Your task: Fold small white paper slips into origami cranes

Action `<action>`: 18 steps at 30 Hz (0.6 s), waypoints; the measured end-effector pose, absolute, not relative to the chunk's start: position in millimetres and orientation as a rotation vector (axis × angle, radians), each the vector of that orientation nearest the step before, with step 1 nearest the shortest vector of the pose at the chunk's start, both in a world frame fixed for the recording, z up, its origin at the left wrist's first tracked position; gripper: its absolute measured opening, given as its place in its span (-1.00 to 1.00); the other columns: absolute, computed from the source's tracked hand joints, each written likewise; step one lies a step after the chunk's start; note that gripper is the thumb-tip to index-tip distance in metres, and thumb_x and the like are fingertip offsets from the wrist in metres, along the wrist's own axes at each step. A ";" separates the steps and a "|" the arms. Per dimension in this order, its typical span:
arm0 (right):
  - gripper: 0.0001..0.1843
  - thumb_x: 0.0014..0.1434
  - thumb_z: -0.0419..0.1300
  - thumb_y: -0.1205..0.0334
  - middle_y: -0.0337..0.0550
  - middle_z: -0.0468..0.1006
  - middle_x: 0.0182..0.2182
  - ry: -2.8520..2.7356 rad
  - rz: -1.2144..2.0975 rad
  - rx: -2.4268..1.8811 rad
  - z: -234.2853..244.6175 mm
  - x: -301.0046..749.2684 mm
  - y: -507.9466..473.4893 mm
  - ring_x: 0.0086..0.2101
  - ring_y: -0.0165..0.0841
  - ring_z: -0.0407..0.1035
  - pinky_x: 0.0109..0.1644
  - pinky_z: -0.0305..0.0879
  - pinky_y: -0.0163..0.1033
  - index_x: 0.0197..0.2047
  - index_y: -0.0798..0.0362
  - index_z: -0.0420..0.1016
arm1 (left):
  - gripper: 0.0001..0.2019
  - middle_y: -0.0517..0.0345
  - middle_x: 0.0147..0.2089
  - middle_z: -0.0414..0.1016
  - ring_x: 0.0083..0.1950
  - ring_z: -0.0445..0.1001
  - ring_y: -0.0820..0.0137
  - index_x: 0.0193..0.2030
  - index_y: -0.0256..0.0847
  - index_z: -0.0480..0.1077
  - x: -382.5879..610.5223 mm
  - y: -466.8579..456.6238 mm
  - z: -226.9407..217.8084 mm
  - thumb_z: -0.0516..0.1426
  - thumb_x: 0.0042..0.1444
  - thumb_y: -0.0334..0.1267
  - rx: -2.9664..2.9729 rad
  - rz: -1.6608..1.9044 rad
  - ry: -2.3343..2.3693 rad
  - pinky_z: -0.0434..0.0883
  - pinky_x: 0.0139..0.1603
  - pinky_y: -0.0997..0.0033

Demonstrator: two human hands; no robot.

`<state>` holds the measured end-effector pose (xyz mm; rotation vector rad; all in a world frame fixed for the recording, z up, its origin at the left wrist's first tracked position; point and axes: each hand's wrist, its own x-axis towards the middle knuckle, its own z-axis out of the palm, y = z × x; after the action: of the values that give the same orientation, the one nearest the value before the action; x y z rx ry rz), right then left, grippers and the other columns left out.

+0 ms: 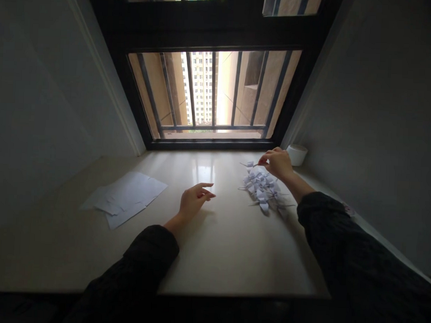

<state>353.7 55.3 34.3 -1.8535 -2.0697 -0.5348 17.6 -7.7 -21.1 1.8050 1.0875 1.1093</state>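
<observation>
Pinching a paper twist (250, 164) by one end, probably to spare its folds, in right hand (277, 163) at three o'clock beside paper pile (260, 185), with left hand (193, 199) loosely parted, empty, at seven.

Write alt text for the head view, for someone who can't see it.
A person's right hand pinches a folded paper piece at the far side of a pile of similar white pieces on a pale ledge. The left hand is open left of the pile, with flat white sheets farther left and a barred window behind.
</observation>
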 end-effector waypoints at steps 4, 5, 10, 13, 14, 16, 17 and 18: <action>-0.87 0.10 0.23 0.18 -0.13 0.59 -0.25 -2.168 -0.555 -1.890 31.6 351.2 66.9 -0.16 -0.18 0.22 -0.17 -0.01 -0.12 -0.36 -0.07 0.62 | -0.69 0.17 -0.33 0.59 -0.38 0.55 0.38 -0.08 -0.08 0.47 18.1 -6.3 -23.5 0.23 -0.02 -0.17 1.809 1.087 1.103 0.44 -0.32 0.45; -0.89 0.08 0.24 0.19 -0.13 0.59 -0.26 -2.185 -0.553 -1.886 31.2 349.6 68.2 -0.16 -0.18 0.22 -0.17 0.00 -0.12 -0.37 -0.06 0.62 | -0.69 0.16 -0.33 0.59 -0.38 0.55 0.38 -0.09 -0.09 0.47 18.4 -6.3 -24.0 0.23 -0.02 -0.17 1.806 1.082 1.105 0.44 -0.32 0.45; -0.94 0.03 0.29 0.20 -0.11 0.59 -0.30 -2.183 -0.478 -1.855 25.3 343.4 72.5 -0.16 -0.17 0.23 -0.14 0.01 -0.11 -0.41 -0.07 0.62 | -0.69 0.14 -0.34 0.58 -0.39 0.55 0.36 -0.10 -0.11 0.47 19.9 -7.3 -24.2 0.23 -0.04 -0.17 1.790 1.083 1.087 0.44 -0.33 0.42; -0.96 -0.01 0.32 0.20 -0.12 0.58 -0.33 -2.176 -0.394 -1.861 19.3 343.6 73.7 -0.18 -0.18 0.24 -0.17 0.03 -0.14 -0.43 -0.08 0.63 | -0.69 0.14 -0.34 0.58 -0.39 0.55 0.36 -0.10 -0.10 0.48 20.1 -7.7 -23.4 0.23 -0.03 -0.16 1.797 1.079 1.080 0.44 -0.36 0.42; -0.96 -0.02 0.33 0.20 -0.12 0.58 -0.34 -2.178 -0.384 -1.863 17.4 344.3 73.6 -0.20 -0.19 0.24 -0.18 0.03 -0.14 -0.43 -0.09 0.63 | -0.69 0.14 -0.34 0.58 -0.40 0.55 0.36 -0.10 -0.09 0.48 20.1 -7.7 -23.4 0.23 -0.03 -0.16 1.798 1.079 1.077 0.44 -0.36 0.42; -0.97 -0.03 0.34 0.20 -0.12 0.58 -0.35 -2.172 -0.382 -1.862 14.5 345.7 72.6 -0.22 -0.20 0.24 -0.19 0.03 -0.15 -0.43 -0.09 0.64 | -0.69 0.14 -0.34 0.59 -0.40 0.55 0.37 -0.10 -0.09 0.48 20.2 -7.8 -23.7 0.23 -0.02 -0.17 1.795 1.083 1.069 0.44 -0.36 0.42; -0.96 -0.03 0.34 0.19 -0.11 0.58 -0.36 -2.160 -0.380 -1.862 13.4 346.2 71.9 -0.22 -0.20 0.24 -0.20 0.04 -0.16 -0.43 -0.09 0.64 | -0.70 0.14 -0.34 0.59 -0.40 0.55 0.37 -0.10 -0.10 0.48 20.2 -7.7 -24.0 0.23 -0.02 -0.17 1.795 1.086 1.066 0.44 -0.36 0.42; -0.96 -0.04 0.35 0.18 -0.11 0.58 -0.36 -2.143 -0.376 -1.863 12.6 346.6 71.2 -0.22 -0.20 0.24 -0.19 0.04 -0.16 -0.43 -0.10 0.64 | -0.70 0.14 -0.34 0.59 -0.40 0.55 0.38 -0.10 -0.10 0.48 20.3 -7.6 -24.4 0.23 -0.02 -0.17 1.797 1.088 1.063 0.45 -0.36 0.43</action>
<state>346.6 71.2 12.6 -1.8634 -2.1433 -0.3765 20.3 -7.6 -24.4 1.7973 1.0634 1.0876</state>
